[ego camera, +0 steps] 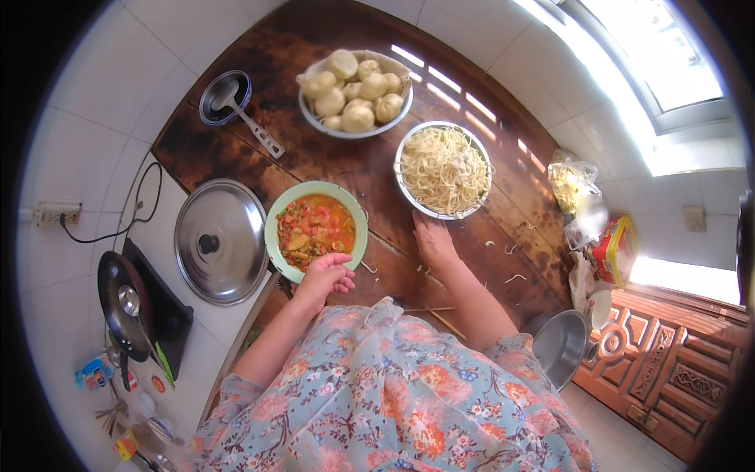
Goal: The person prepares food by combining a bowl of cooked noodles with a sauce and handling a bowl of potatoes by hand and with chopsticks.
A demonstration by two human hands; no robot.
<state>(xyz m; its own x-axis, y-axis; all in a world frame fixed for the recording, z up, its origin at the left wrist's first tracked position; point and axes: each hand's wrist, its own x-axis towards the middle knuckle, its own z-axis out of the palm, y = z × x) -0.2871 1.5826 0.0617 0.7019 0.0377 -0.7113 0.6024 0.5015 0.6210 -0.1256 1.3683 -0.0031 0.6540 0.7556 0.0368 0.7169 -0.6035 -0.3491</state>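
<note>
A pale green enamel bowl (361, 209) of red vegetable sauce or soup stands before me at the left. Over its near rim is my left hand (330, 277), holding nothing, its fingers loosely bent and apart. My right hand (432, 236) rests against the near side of a white bowl (399, 171) heaped with noodles (445, 168), its fingertips partly hidden under the rim. Whether those fingers grip the bowl I cannot tell. Behind, steamed buns (357, 91) fill a cloth-lined bowl (377, 131). Chopsticks (445, 321) lie near my waist, partly covered by my floral garment.
A steel lid (219, 242) lies left of the green bowl. Beyond it are a wok (121, 304) with a ladle and a small bowl (212, 100) holding a slotted spatula (256, 130). At right are plastic bags (569, 180), a red-yellow tub (614, 251) and a metal basin (560, 348).
</note>
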